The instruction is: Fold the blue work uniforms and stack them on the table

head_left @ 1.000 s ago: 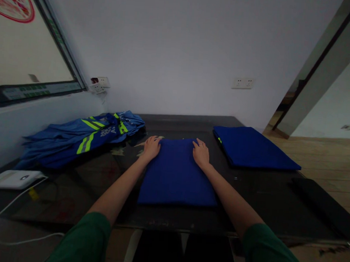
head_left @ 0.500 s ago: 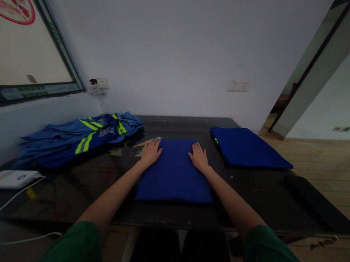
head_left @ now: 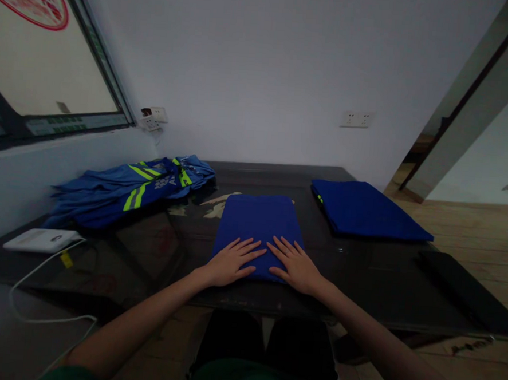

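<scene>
A folded blue garment lies flat in front of me on the dark table. Over its near left part my left hand is spread flat, fingers pointing inward. My right hand lies the same way across the near right part, its fingers apart. Both palms face down on the cloth, and neither hand grips anything. A second folded blue piece, with a bit of yellow-green stripe at its left edge, sits further right on the table.
Crumpled blue garments with reflective yellow stripes are heaped at the back left. A white device with a white cable rests at the left. A black flat item lies at the right edge. A wall stands behind the table.
Both hands have slid from the far side edges of the folded garment toward its near edge and closer together. The view has shifted slightly.
</scene>
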`<state>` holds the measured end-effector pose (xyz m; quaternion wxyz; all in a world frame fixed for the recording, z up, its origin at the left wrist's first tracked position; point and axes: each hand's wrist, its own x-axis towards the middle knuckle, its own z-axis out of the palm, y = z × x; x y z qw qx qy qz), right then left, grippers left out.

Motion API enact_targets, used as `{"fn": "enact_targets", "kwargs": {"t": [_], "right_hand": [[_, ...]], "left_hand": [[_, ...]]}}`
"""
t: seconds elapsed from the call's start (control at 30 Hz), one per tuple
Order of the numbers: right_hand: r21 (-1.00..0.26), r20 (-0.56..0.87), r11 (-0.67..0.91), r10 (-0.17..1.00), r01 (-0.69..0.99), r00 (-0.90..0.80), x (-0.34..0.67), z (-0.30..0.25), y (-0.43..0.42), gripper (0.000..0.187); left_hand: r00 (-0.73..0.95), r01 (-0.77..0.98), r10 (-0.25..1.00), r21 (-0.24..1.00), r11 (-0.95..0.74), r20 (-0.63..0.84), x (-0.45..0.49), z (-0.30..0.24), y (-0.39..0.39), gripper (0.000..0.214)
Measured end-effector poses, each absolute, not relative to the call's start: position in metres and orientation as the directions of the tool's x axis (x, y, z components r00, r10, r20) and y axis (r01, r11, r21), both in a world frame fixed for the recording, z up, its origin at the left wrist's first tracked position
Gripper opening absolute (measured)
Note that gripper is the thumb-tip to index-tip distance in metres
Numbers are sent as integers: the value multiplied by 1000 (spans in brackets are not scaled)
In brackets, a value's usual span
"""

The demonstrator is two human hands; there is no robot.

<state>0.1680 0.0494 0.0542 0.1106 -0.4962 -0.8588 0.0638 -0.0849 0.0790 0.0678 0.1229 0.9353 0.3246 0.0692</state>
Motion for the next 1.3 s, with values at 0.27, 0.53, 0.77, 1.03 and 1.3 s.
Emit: {"fn": "enact_targets", "kwargs": {"t": [0.27,0.53,0.77,1.03,1.3], "right_hand": [[-233,159,503,864,832,-478,167,54,48,65],[-398,177,491,870,775,-460,174,54,50,60],[-808,255,235,966,540,-40,218,54,46,46],[-969,-48,-74,992,235,116,231,54,59,54],[-986,-166,-167,985,-16,-47,215,73,67,72]], "left_hand": [[665,723,745,203,-660,52,-128,60,73,62],[646,617,760,633,-469,-67,-147,75,93,53],[230,51,950,977,205,-211,-151,90,163,39],[173,-3,881,894,448,-441,-130,90,243,17],[222,-143,912,914,380,-344,-118,79,244,33]]}}
